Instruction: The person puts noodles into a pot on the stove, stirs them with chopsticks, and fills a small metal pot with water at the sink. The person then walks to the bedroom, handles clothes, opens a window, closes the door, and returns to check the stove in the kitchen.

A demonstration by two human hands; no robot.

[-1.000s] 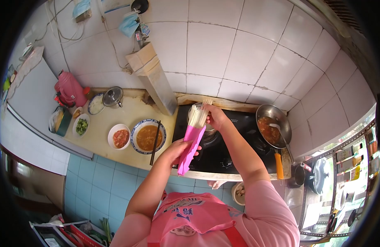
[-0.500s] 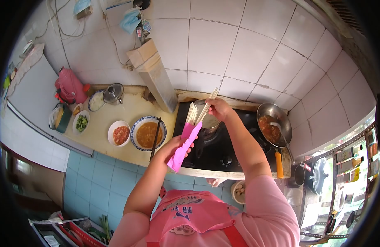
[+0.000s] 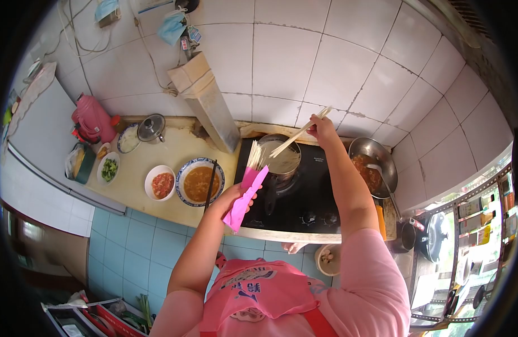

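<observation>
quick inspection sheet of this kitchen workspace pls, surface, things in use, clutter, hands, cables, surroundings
Surface: pale counter beside a black stove.
Things in use: pink packet with noodle-like strands sticking out; loose bundle of the same, tilted; pot on the stove.
Clutter: white bowl of red food; patterned bowl of brown food, chopsticks across its rim; wok with a utensil inside.
Hands: left hand grips the packet; right hand pinches the bundle.
Cables: several along the wall at upper left; on the stove, nothing seen.
Surroundings: wall tiled; blue mask hanging there.
</observation>
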